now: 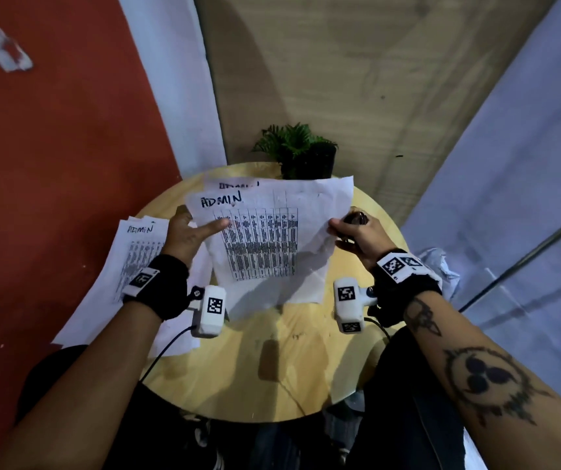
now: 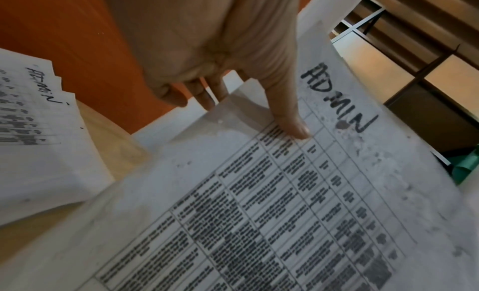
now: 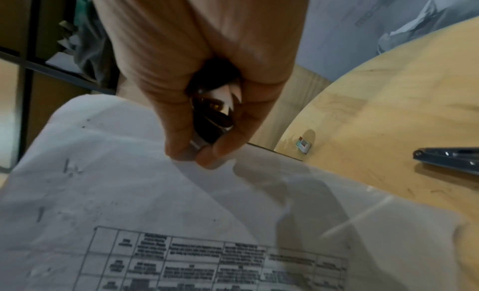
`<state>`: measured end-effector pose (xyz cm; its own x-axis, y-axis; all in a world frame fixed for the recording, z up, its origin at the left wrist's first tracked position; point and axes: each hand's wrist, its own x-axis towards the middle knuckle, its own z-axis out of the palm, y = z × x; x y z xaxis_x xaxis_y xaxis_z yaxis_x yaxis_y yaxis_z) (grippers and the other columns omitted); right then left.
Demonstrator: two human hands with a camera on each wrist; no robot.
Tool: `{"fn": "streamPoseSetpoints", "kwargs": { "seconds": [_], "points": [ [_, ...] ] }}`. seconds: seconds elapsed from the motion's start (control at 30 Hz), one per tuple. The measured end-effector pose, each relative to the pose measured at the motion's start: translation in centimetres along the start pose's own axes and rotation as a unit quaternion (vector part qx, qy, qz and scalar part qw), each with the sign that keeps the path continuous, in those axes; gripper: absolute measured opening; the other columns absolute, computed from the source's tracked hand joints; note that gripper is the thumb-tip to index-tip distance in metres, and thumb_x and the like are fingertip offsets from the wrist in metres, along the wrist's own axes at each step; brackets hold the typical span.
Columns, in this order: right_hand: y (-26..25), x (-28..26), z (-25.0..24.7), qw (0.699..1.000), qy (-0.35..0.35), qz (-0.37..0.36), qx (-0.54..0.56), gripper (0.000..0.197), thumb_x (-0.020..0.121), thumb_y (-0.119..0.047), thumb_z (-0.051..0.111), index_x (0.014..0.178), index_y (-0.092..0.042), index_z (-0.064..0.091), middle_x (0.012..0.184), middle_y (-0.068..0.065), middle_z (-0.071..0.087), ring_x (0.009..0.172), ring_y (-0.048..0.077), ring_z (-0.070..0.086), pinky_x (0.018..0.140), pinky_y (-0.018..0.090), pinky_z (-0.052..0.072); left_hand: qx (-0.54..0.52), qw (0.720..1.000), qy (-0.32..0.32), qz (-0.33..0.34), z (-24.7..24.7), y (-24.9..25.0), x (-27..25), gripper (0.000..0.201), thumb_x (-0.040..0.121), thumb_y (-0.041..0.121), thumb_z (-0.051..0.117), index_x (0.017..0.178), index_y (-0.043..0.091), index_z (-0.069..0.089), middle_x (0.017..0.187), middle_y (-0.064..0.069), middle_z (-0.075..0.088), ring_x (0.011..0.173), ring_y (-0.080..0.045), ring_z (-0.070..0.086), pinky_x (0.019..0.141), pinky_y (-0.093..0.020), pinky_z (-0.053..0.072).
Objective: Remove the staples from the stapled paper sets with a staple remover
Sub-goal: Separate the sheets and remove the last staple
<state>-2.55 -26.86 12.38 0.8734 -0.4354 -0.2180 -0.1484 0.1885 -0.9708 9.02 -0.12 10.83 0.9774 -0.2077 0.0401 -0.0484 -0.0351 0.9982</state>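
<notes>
Paper set (image 1: 265, 239) marked ADMIN is lifted off the round table (image 1: 272, 361), held between both hands. My left hand (image 1: 187, 235) pinches its left edge, thumb flat on the printed grid, other fingers behind the sheet. My right hand (image 1: 357, 237) pinches the right edge with thumb and fingertip and is also curled round the staple remover (image 3: 215, 109), dark body with metal teeth showing in the palm.

Step, as I judge it: sheets being handled or pulled apart between staples, not an actual pull on a staple. Next move needs the set laid down or steadied by the left hand, the staple found, and the remover turned in the right hand so the teeth face the paper.

More sheets (image 1: 136, 252) marked ADMIN lie on the table's left side, another under the held set. A dark metal tool (image 3: 451, 158) lies on the table to the right, cut off by the frame; a potted plant (image 1: 299, 150) stands at the far edge.

No staple visible in any view. Wrist views blurred; table text unreadable.
</notes>
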Motion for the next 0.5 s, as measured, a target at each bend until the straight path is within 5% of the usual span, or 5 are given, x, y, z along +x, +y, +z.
{"fn": "streamPoseSetpoints", "kwargs": {
  "seconds": [0.1, 0.23, 0.3, 0.5],
  "points": [
    [-1.1, -1.0, -0.2, 0.999, -0.023, -0.02, -0.015, 0.021, 0.086, 0.0, 0.06, 0.077, -0.017, 0.051, 0.061, -0.01, 0.066, 0.061, 0.003, 0.066, 0.054, 0.019, 0.05, -0.006, 0.999, -0.033, 0.0, -0.1, 1.3, -0.2, 0.035, 0.077, 0.0, 0.072, 0.111, 0.001, 0.061, 0.081, 0.01, 0.073, 0.076, -0.002, 0.068, 0.072, -0.02, 0.053],
    [-3.8, -2.2, -0.3, 0.998, -0.018, -0.049, -0.023, 0.024, 0.084, -0.002, 0.062, 0.073, -0.02, 0.052, 0.058, -0.012, 0.064, 0.059, 0.001, 0.064, 0.053, 0.017, 0.047, -0.036, 0.997, -0.049, 0.046, -0.4, 3.5, 0.2, 0.046, 0.073, -0.007, 0.072, 0.117, 0.001, 0.061, 0.104, 0.0, 0.071, 0.096, -0.013, 0.068, 0.082, -0.024, 0.054],
    [-5.1, -2.8, -0.1, 0.997, 0.008, -0.073, -0.031, 0.028, 0.084, -0.002, 0.063, 0.068, -0.02, 0.049, 0.054, -0.013, 0.062, 0.056, 0.0, 0.063, 0.049, 0.016, 0.045, -0.036, 0.996, -0.05, 0.067, -0.1, 4.8, 0.4, 0.041, 0.071, -0.007, 0.072, 0.109, 0.004, 0.064, 0.096, 0.004, 0.073, 0.09, -0.012, 0.069, 0.077, -0.024, 0.054],
    [-8.2, -4.9, 0.4, 0.992, 0.047, -0.121, -0.009, 0.026, 0.086, -0.008, 0.063, 0.068, -0.02, 0.048, 0.047, -0.012, 0.059, 0.049, -0.004, 0.059, 0.043, 0.012, 0.037, -0.044, 0.99, -0.074, 0.113, 0.0, 10.0, -0.9, 0.028, 0.071, 0.014, 0.067, 0.098, 0.01, 0.062, 0.076, 0.019, 0.072, 0.073, 0.004, 0.067, 0.068, -0.013, 0.051]
  ]
}}
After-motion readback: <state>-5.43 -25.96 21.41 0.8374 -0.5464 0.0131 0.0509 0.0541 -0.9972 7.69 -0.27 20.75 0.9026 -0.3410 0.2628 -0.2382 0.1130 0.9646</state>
